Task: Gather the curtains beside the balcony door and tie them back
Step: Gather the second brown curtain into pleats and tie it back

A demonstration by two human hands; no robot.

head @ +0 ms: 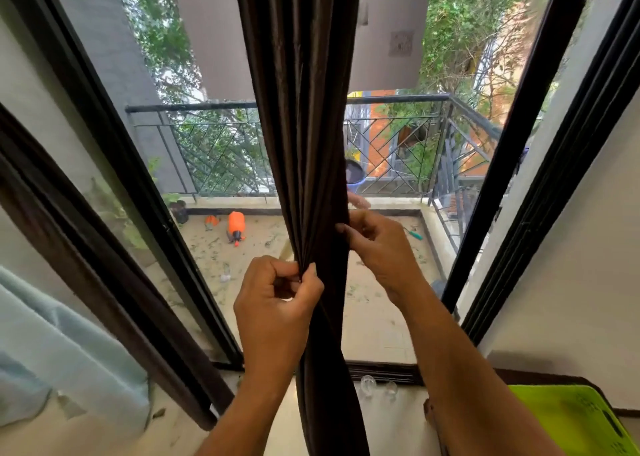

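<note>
Head view, read from left to right: a pale blue fabric point(52, 344) hangs at the left edge, beside the dark door frame point(114, 178), which stands open onto the balcony. On the balcony floor lies an orange spray bottle point(236, 225), well clear of the work. At centre the dark brown curtain point(301, 109) hangs in the doorway, already drawn into a narrow column of pleats, and appears twisted below the hands. The left hand point(277, 303) has thumb and curled fingers clamped on the curtain's left edge folds, evidently to keep the pleats from spreading. The right hand point(377, 247), set higher, has its fingers curled and pinching the right side of the bundle, most likely to compress it for tying. No tie-back is visible in either hand, so gathering is judged nearly complete and tying not yet begun. At lower right sits a lime green plastic item point(568, 421), which I cannot identify.
</note>
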